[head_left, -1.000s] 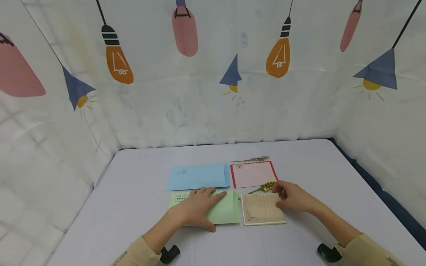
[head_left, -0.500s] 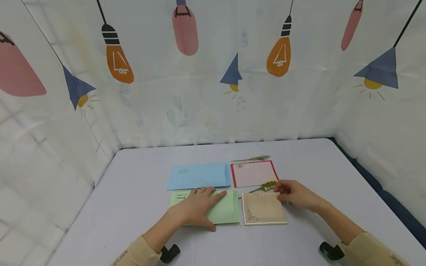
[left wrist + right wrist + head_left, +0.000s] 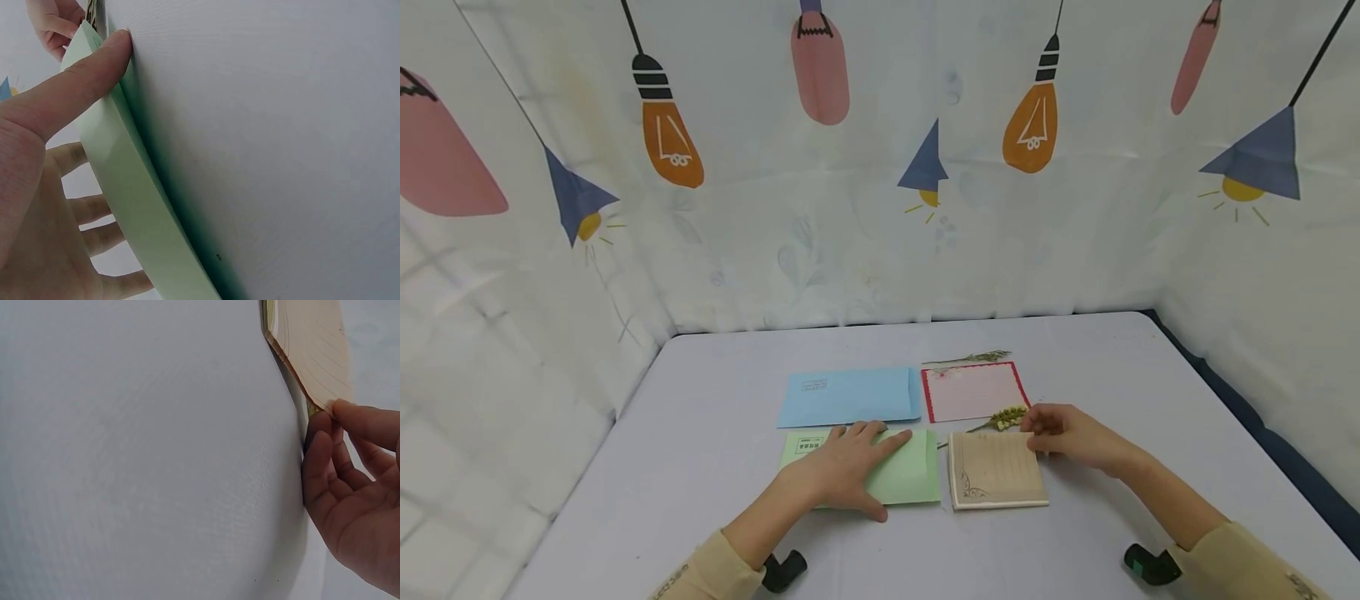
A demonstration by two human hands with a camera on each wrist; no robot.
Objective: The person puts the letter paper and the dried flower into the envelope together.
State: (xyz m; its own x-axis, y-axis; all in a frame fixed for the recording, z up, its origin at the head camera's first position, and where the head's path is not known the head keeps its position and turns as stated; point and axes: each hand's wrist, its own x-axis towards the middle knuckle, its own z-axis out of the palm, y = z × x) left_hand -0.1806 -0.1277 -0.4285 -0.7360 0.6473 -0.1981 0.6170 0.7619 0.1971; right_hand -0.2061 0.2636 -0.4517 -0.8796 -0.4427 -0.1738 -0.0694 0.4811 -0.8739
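Observation:
My left hand point(image 3: 848, 471) lies with fingers spread across a pale green envelope point(image 3: 917, 479). In the left wrist view its thumb point(image 3: 103, 69) is at the near edge and the other fingers reach the far edge. To the right lies a small stack of beige, lined letter paper point(image 3: 996, 471) with a scroll print in one corner. My right hand point(image 3: 1071, 435) pinches the upper right corner of the top sheet between thumb and index finger. In the right wrist view that sheet point(image 3: 315, 356) bends up slightly at the pinched corner.
Behind the green envelope lies a blue envelope point(image 3: 846, 397). A pink card with a red border point(image 3: 973, 393) is beside it. One dried sprig point(image 3: 981, 357) lies beyond the card; a yellow-flowered sprig point(image 3: 1007, 418) lies between card and letter paper. A white cloth covers the table point(image 3: 715, 400).
My right hand has shifted slightly to the right, its fingertips now at the top sheet's corner. The top sheet has moved a little right with it. My left hand stays on the green envelope.

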